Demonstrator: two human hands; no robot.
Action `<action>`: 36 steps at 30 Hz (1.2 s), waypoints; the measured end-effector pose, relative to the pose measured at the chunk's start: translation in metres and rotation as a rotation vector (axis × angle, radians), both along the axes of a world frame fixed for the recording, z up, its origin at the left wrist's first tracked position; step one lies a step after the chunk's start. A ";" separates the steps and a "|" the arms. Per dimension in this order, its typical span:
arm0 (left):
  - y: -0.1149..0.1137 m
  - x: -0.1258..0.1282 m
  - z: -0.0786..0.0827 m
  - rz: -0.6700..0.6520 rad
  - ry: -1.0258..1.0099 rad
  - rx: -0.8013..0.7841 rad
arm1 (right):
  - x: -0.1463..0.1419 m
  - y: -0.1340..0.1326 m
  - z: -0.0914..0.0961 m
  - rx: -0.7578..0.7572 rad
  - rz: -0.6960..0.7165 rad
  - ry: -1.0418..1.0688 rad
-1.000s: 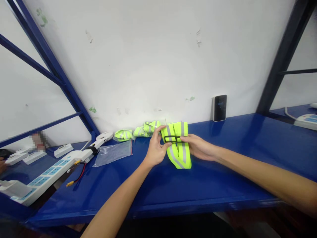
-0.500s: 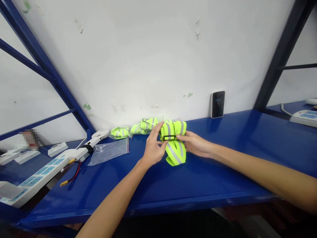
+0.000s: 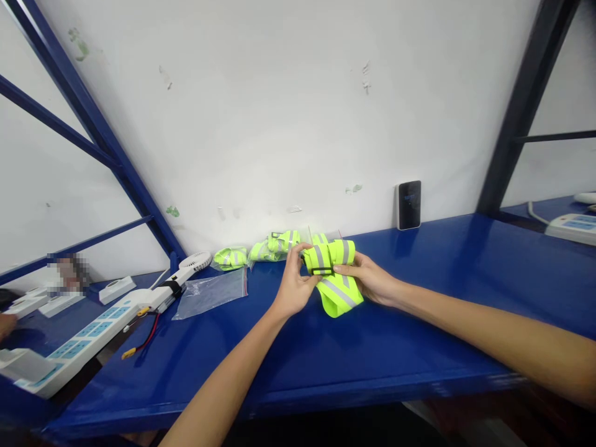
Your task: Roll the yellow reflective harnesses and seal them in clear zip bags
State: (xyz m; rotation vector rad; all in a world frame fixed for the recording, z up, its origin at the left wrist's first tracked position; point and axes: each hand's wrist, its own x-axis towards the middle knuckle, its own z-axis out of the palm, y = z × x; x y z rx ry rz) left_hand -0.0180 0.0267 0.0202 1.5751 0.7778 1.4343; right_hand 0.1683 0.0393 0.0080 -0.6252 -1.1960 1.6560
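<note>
Your left hand [image 3: 294, 282] and right hand [image 3: 367, 279] both grip the folded hi-vis reflective vest [image 3: 333, 277], which is fluorescent yellow-green with grey reflective stripes. It sits just above the blue steel workbench [image 3: 372, 379]; whether its lower end touches the top, you cannot tell. Your left fingers close over its upper left side, and your right hand, fingers extended, supports it from the right. Compared with the earlier views, the vest forms a shorter, more compact bundle, and the black elastic band [image 3: 319, 270] sits lower on its upper fold. To the left, just beyond your left hand, lie two rolled vests [image 3: 272, 248], [image 3: 230, 258], with a clear zip bag [image 3: 209, 295] in front of them. Farther left are a white handheld fan [image 3: 195, 261], a white power strip [image 3: 88, 335], and a connector with red and black leads [image 3: 144, 339]. A black-faced device [image 3: 408, 205] stands against the wall, and a co-worker's hand [image 3: 5, 324] shows at the far left edge.
</note>
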 end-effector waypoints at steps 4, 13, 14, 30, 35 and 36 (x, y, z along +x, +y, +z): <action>0.004 0.005 0.001 -0.078 -0.145 -0.138 | 0.001 0.005 -0.003 0.053 -0.030 -0.027; 0.004 0.013 -0.005 -0.144 -0.406 -0.465 | 0.000 0.007 0.003 0.291 -0.173 -0.238; 0.004 0.014 -0.006 -0.152 -0.417 -0.477 | 0.001 0.007 0.006 0.340 -0.187 -0.277; 0.002 -0.001 0.006 -0.092 -0.402 -0.214 | 0.001 -0.006 0.013 0.042 0.128 0.018; 0.010 -0.002 0.000 -0.143 -0.398 -0.261 | 0.000 -0.003 0.008 -0.025 0.134 0.066; 0.012 -0.003 -0.002 -0.171 -0.377 -0.262 | 0.000 -0.004 0.008 -0.038 0.125 0.077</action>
